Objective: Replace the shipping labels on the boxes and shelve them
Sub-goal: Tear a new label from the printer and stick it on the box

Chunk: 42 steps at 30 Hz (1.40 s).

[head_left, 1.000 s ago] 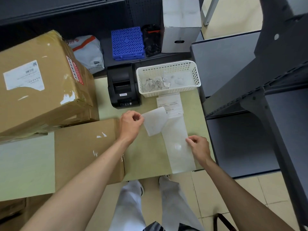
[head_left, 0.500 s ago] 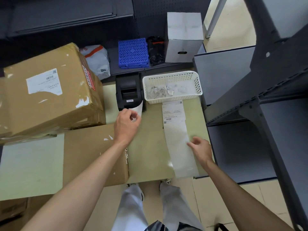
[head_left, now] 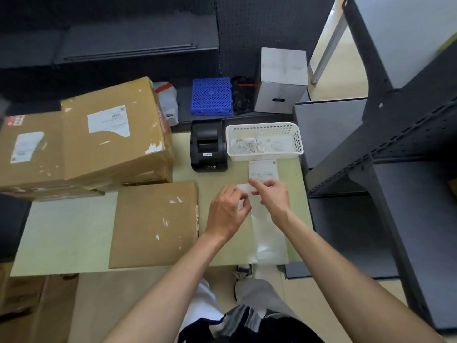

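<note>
Hands meet over the label strip [head_left: 268,233] near the right edge of the table [head_left: 66,233]. My left hand [head_left: 228,211] pinches a small white piece of paper [head_left: 243,188] between curled fingers; I judge it is a label or a piece of its backing, but I cannot tell which. My right hand [head_left: 274,198] has the index finger stretched toward the top of that piece and the other fingers loosely bent, so it holds nothing (it only touches, I think, to help the peeling). The strip lies long on the table, from the white basket [head_left: 298,142] down to the near edge, where its glossy end hangs a little over. One printed label [head_left: 262,169] sits on it just below the basket.

The flat box [head_left: 153,224] lies just left of my left hand, with its top bare except for small white scraps. I judge it is placed there so the new label travels only a short way. 2 bigger boxes [head_left: 108,134] stand behind it, and each shows an old label [head_left: 108,121]. The printer [head_left: 208,144] stands between them and the basket, which holds torn paper bits.

Room for moving is narrow here: printer and basket close the far side, the dark shelf frame [head_left: 371,134] stands close on the right. The free way is to the left, over the flat box.
</note>
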Each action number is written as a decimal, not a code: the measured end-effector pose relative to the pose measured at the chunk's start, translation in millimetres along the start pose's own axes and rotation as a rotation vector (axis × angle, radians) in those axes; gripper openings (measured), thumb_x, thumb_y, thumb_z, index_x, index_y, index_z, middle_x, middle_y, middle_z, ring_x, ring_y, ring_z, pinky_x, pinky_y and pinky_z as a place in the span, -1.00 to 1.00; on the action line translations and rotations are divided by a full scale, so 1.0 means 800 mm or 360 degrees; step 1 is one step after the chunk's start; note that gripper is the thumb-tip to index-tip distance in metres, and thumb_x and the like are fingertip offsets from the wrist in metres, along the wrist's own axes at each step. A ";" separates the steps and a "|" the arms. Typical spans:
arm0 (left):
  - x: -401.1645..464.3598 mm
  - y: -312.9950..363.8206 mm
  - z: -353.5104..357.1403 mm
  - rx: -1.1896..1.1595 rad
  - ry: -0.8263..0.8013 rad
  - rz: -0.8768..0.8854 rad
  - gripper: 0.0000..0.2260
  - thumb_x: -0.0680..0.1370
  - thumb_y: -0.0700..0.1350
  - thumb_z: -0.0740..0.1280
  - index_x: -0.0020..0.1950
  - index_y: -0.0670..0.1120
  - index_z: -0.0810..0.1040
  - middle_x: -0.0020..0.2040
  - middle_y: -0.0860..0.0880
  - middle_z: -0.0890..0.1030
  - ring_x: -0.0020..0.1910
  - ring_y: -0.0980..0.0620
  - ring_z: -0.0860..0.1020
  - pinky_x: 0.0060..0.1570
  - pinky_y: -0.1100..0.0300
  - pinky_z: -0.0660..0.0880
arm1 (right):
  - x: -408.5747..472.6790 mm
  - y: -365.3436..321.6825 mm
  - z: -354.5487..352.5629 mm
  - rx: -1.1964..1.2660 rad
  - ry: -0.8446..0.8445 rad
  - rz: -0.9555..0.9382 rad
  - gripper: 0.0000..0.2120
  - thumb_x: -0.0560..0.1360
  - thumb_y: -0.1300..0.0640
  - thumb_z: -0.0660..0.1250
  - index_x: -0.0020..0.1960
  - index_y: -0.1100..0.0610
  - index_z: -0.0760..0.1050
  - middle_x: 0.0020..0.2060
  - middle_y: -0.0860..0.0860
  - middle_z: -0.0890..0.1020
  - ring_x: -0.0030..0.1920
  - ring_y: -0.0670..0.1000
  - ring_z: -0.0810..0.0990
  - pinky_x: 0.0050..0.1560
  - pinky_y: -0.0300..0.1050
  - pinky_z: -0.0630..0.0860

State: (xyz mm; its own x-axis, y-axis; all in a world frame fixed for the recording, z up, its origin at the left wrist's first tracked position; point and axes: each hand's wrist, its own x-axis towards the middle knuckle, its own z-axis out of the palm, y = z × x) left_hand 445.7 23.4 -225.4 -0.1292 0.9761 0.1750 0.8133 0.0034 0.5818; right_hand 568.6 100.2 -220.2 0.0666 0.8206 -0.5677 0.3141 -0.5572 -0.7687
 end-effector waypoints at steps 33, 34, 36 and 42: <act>-0.090 -0.211 -0.189 -0.1012 0.0108 -0.1528 -0.90 0.54 -0.12 0.48 -0.16 0.03 0.66 -0.14 0.03 0.72 -0.12 0.03 0.63 0.09 0.07 0.58 | -0.114 -0.011 0.204 -0.0198 -0.0394 -0.0215 -0.86 0.52 0.17 0.40 -0.17 0.22 0.57 -0.24 0.05 0.63 -0.23 -0.05 0.54 -0.23 -0.22 0.47; -0.093 -0.220 -0.194 -0.0980 0.0080 -0.1531 -0.90 0.54 -0.11 0.48 -0.17 0.03 0.66 -0.13 0.03 0.72 -0.10 0.02 0.65 0.08 0.08 0.58 | -0.118 -0.008 0.214 -0.0230 -0.0378 -0.0228 -0.85 0.52 0.16 0.39 -0.20 0.19 0.55 -0.21 0.07 0.65 -0.19 -0.03 0.57 -0.18 -0.17 0.49; -0.096 -0.239 -0.203 -0.0923 0.0061 -0.1521 -0.91 0.53 -0.11 0.49 -0.17 0.02 0.67 -0.13 0.03 0.72 -0.06 -0.01 0.67 0.03 0.12 0.60 | -0.125 0.000 0.235 -0.0291 -0.0341 -0.0250 -0.80 0.52 0.15 0.38 -0.26 0.13 0.51 -0.17 0.06 0.67 -0.14 -0.03 0.60 -0.12 -0.11 0.52; -0.100 -0.284 -0.207 -0.0743 -0.0044 -0.1442 -0.87 0.54 -0.09 0.49 -0.20 0.02 0.63 -0.20 0.09 0.66 -0.20 0.13 0.59 -0.22 0.34 0.44 | -0.126 0.028 0.284 -0.0353 -0.0216 -0.0283 -0.82 0.53 0.12 0.38 -0.25 0.11 0.52 -0.17 0.05 0.67 -0.15 -0.08 0.57 0.00 0.11 0.58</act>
State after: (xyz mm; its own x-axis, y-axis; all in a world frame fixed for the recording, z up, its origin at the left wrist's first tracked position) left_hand 177.3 -91.7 -240.2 -0.5686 0.6533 -0.4999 0.1132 0.6640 0.7391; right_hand 353.5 -24.1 -247.6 -0.1303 0.8698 -0.4759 0.5092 -0.3532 -0.7848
